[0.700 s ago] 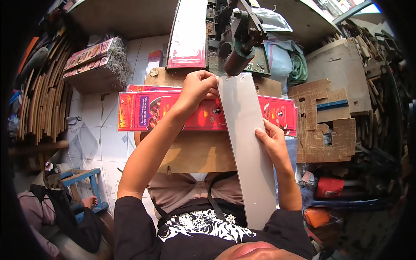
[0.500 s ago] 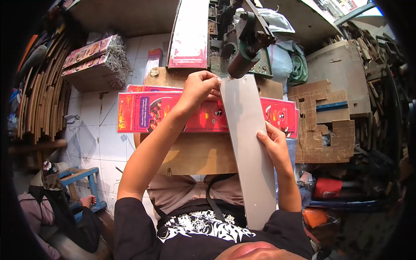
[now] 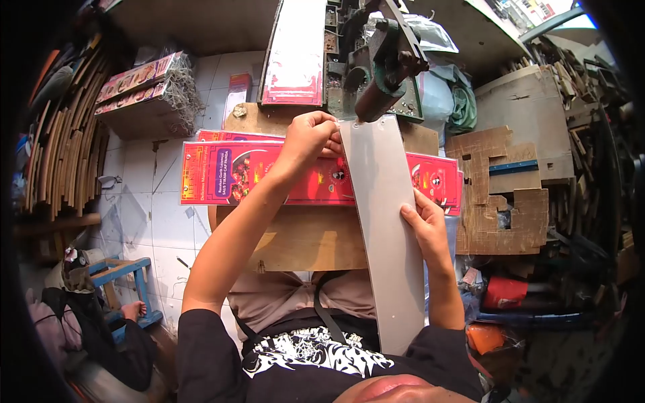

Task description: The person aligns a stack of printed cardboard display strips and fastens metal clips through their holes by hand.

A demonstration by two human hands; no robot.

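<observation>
Extending from just in front of a black shirt with a white print (image 3: 316,363), a long, narrow, flat grey panel (image 3: 383,221) slants slightly left toward the far side. At near left, another person's hand (image 3: 133,310) is beside a blue wooden frame (image 3: 138,282); at near right lies an orange item (image 3: 485,338), its form unclear.

The wearer's right hand (image 3: 428,218) is closed on the right edge of the grey panel, about midway along, with the thumb on its upper face. Below the panel is a brown wooden tabletop (image 3: 309,238). Across the tabletop, under the grey panel, lie overlapping red printed sheets (image 3: 208,174) with a glossy surface. To their right stands a brown cardboard piece with cut-outs (image 3: 477,201).

The left hand (image 3: 314,138) is narrow, its thumb and forefinger pinched at the panel's far left corner; whatever sits between them is too small to identify. Directly over the panel's far end is a dark metal cylinder (image 3: 379,99) of a press; contact cannot be determined. Farther left of it lies a long white panel with a red border (image 3: 293,54). A stack of printed cartons (image 3: 138,101) stands at far left.
</observation>
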